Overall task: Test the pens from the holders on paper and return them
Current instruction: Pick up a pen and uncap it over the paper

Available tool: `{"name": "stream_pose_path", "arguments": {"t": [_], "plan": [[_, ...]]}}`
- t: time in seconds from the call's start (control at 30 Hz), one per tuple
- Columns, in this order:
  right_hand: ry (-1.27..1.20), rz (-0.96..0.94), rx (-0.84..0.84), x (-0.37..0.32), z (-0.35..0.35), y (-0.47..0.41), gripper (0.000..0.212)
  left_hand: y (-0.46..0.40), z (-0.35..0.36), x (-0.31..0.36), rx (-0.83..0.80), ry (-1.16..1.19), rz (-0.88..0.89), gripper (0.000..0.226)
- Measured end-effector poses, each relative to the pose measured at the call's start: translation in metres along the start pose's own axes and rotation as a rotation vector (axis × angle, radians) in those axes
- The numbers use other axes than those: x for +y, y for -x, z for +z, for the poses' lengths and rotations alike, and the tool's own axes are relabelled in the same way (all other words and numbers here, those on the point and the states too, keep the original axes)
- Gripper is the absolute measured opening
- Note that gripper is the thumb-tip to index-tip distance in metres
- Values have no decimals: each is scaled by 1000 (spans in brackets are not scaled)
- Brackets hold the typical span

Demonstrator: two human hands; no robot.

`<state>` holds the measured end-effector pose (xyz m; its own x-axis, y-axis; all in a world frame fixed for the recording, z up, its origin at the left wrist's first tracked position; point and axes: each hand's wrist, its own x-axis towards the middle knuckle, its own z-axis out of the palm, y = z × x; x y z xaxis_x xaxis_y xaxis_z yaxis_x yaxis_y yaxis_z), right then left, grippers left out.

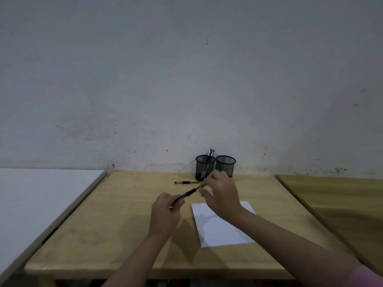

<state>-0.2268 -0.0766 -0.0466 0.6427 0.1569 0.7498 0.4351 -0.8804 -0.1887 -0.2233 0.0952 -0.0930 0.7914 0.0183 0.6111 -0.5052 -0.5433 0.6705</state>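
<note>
We hold pen [186,194] mid-frame above table [116,214]. Left hand [165,212] grips barrel, right hand [219,193] pinches tip end, maybe cap. Paper [221,228] just below, right of centre. Pull too hard, cap could fly, ink could smear our fingers.

Light wooden square-topped table [116,220], seen from its near edge. At 12 o'clock, two black mesh cylindrical pen holders [204,167] touching side by side. Just nearer, a black pen [184,182] lying flat. At 3 o'clock, a white paper sheet [222,226].
</note>
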Motion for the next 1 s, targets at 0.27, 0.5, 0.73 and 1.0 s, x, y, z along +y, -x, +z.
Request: {"name": "stream_pose_path", "arguments": {"t": [0.27,0.5,0.73,1.0], "plan": [[-926,1014,-137,-62,-39,17,24,18,-26,42,-12,144,-11,19],[-908,961,-112,-72,-42,24,27,26,-36,57,-73,202,-16,9],[-1025,1086,-49,-51,-21,6,25,12,-25,70,-126,188,-34,9],[-795,1435,418,65,-43,8,23,21,-50,3,-164,-45,-92,8]]}}
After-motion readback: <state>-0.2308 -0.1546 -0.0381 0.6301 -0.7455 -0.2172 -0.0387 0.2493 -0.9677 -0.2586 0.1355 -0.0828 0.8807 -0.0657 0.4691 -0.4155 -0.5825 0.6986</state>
